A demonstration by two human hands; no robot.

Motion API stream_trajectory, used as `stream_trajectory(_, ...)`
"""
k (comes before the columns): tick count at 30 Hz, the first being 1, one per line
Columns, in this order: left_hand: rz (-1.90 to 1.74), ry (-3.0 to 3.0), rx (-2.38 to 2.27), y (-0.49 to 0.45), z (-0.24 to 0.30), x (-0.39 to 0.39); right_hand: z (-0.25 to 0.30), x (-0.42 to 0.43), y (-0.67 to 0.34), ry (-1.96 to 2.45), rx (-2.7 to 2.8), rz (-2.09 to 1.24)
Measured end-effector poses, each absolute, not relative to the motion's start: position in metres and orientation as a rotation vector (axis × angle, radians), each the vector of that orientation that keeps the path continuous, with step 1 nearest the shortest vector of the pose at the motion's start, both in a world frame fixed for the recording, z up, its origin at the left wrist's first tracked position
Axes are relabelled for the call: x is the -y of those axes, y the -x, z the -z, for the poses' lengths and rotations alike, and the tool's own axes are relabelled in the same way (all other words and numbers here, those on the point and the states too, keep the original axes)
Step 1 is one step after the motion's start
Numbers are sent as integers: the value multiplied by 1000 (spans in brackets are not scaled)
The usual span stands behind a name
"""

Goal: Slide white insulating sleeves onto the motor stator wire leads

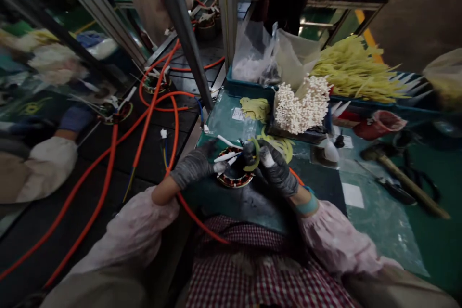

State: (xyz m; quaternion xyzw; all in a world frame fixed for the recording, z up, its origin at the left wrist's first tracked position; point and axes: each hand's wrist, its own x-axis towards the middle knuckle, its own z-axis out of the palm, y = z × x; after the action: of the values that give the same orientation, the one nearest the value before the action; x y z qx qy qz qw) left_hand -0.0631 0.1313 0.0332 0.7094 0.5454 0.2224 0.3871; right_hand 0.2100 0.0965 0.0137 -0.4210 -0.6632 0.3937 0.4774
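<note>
A motor stator with copper windings (pixel 235 178) lies on a green mat (pixel 249 207) between my hands. White insulating sleeves (pixel 226 156) stick out from its top. My left hand (pixel 193 166), in a grey knit glove, pinches a white piece at the stator's left side. My right hand (pixel 273 169), also gloved and with a white-wrapped fingertip, grips a curved yellow-green strip (pixel 252 155) over the stator. My hands partly hide the stator's top. An orange cable (pixel 187 214) runs below my left wrist.
To the left, a black bench holds further stators (pixel 115 111) and orange cables (pixel 151 130). A co-worker's white-gloved hand (pixel 48 168) lies beyond it. Ahead are a white-tipped bundle (pixel 301 106), yellow strips (pixel 352 74) and plastic bags (pixel 252 55). A wooden-handled hammer (pixel 400 175) lies to the right.
</note>
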Motion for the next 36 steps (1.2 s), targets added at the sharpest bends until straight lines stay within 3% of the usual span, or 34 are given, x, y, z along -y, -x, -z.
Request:
stream_trajectory(4, -233, -1767, -1157, 53, -30, -152, -36, -104, -219, 788, 1883, -1045)
stream_trajectory(10, -534, -1583, -988, 50, -13, -162, -32, -91, -206, 849, 2530, -411)
stream_trajectory(14, -744, -1362, -1099, 45, -7, -127, -14, -55, -192, 965, 2483, -207)
stream_trajectory(27, -1169, -1348, -1253, 44, -3, -43, -9, -3, -174, 1202, 2335, -232)
stream_trajectory(36, -1081, -1411, -1273, 46, 0, -37, -22, -4, -177, 1282, 2294, -656)
